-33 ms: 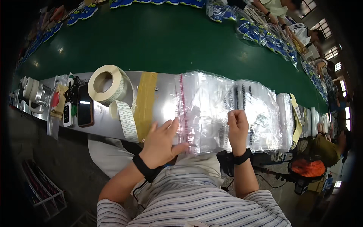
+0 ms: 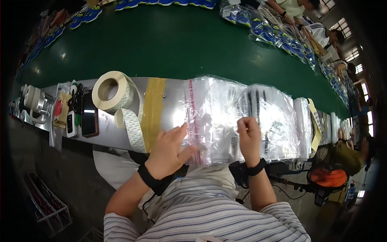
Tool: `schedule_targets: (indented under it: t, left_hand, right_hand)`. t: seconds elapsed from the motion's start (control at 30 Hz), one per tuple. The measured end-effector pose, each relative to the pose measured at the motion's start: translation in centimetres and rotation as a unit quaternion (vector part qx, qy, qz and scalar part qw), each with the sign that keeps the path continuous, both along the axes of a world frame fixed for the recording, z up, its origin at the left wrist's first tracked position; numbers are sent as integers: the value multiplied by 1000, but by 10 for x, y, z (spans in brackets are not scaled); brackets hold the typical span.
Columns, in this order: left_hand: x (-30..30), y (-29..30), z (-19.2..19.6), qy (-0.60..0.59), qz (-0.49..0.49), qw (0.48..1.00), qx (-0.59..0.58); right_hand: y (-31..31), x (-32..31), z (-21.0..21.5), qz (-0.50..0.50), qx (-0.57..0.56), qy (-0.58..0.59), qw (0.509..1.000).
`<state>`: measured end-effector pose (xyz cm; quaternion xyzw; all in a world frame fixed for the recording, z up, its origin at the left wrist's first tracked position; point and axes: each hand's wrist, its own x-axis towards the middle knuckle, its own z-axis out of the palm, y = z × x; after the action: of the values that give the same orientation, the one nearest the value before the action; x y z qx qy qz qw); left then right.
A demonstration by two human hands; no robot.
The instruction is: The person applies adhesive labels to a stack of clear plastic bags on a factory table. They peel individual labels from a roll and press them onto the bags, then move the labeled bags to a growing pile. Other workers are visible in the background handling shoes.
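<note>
Green conveyor belt (image 2: 169,44) is filling the top of the view, carrying blue shoes (image 2: 86,15) along its far edge and bagged blue pairs (image 2: 268,28) at upper right. Below it a metal bench shelf (image 2: 173,101) is running left to right, with a strip of yellow tape (image 2: 153,111) stuck across it.

Stack of clear plastic bags (image 2: 225,117) is lying on the shelf directly in front of the person, a second stack of bags (image 2: 274,117) touching it on the right.

Roll of label stickers (image 2: 109,90) is standing near the left, its loose tail (image 2: 131,129) trailing toward the bench edge. Dark phone (image 2: 89,117) is lying further left.

Left hand (image 2: 169,151) is resting flat, fingers spread wide, on the near left corner of the top bag. Right hand (image 2: 249,139) is curled narrow, pinching the top bag's edge.

Risks, as judgement:
- bags are slick and clinging, so the pinch may be lifting two at once
- the stack is overhanging the near edge; a pull while the flat hand is easing off may be sliding it off
- the loose tail is hanging just beside the left hand and may be snagged
</note>
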<state>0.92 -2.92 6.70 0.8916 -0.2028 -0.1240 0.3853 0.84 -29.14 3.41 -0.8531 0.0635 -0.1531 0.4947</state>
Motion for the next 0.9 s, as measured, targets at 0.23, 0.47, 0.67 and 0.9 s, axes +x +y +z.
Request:
schedule_targets:
  t: [0.23,0.47,0.67,0.9]
  left_hand:
    - [47,-85,-16,349,-149,795,-473]
    - [73,-103,-70,446,19,784,-432]
    - [74,-131,-58,525,46,703,-478]
    - [23,-37,-12,541,6,583,-606]
  right_hand:
    - [30,11,-26,183,192,-72,961]
    - [-19,-3,21,-11,244,-1,970]
    - [0,-7,34,204,183,62,960]
    - [34,-34,30,259,-260,-26,930]
